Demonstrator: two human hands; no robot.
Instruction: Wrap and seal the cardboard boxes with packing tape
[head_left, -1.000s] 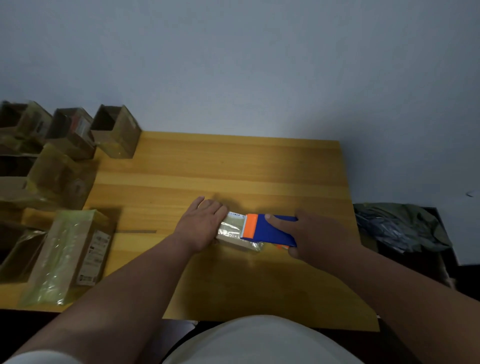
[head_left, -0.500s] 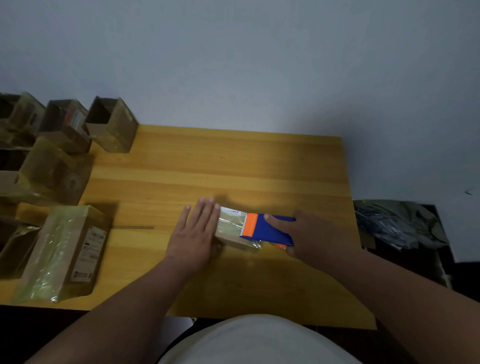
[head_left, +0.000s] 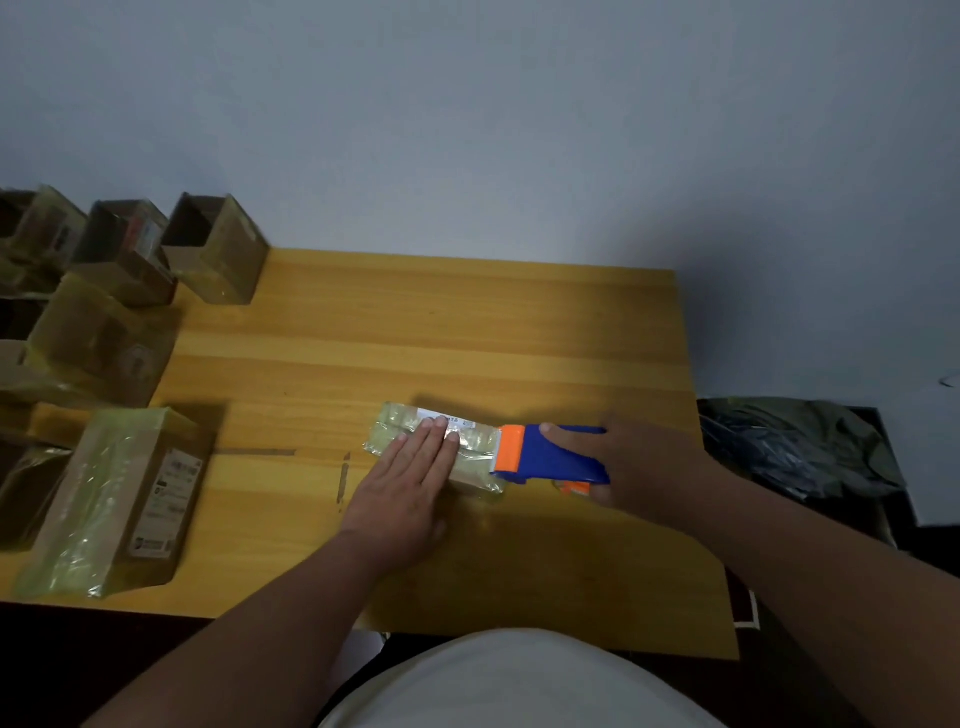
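Observation:
A small flat cardboard box (head_left: 402, 423) wrapped in shiny clear tape lies near the middle of the wooden table (head_left: 467, 322). My left hand (head_left: 408, 478) lies flat on top of it, fingers straight and together, pressing down. A blue and orange tape dispenser (head_left: 545, 454) sits at the box's right end, its orange edge against the box. My right hand (head_left: 639, 467) grips the dispenser from the right, index finger stretched along its top.
A larger taped box with a label (head_left: 119, 499) lies at the table's front left. Several open and taped cardboard boxes (head_left: 218, 249) stand at the back left. A dark bag (head_left: 800, 447) sits right of the table. Short tape strips (head_left: 343, 475) stick to the tabletop.
My left hand slid from the box's left end onto its top and flattened. The dispenser and my right hand moved slightly right, uncovering more of the box.

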